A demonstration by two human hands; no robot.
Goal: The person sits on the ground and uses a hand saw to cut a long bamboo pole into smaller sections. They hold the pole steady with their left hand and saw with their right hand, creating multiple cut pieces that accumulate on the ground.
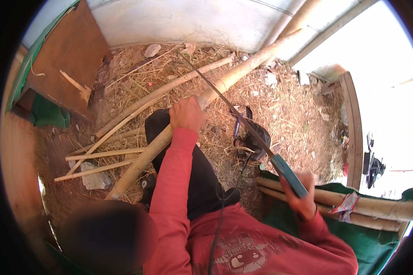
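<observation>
A thick bamboo pole (147, 158) slants from the lower left up to the wall at the upper right, passing over my bent leg in black trousers. My left hand (187, 113) is closed over the pole near the middle of the view. My right hand (303, 195) grips the teal handle of a handsaw (248, 126), at the lower right. The saw's long, narrow dark blade crosses the pole just beyond my left hand. Whether its teeth have cut into the bamboo I cannot tell.
Thinner bamboo poles (165, 89) lie on the straw-strewn ground to the left, near a pale stone (96, 178). A black power tool (257, 137) with a cord rests beyond my leg. A brown wooden box (64, 59) stands far left; bamboo rails (376, 206) with green cloth are at right.
</observation>
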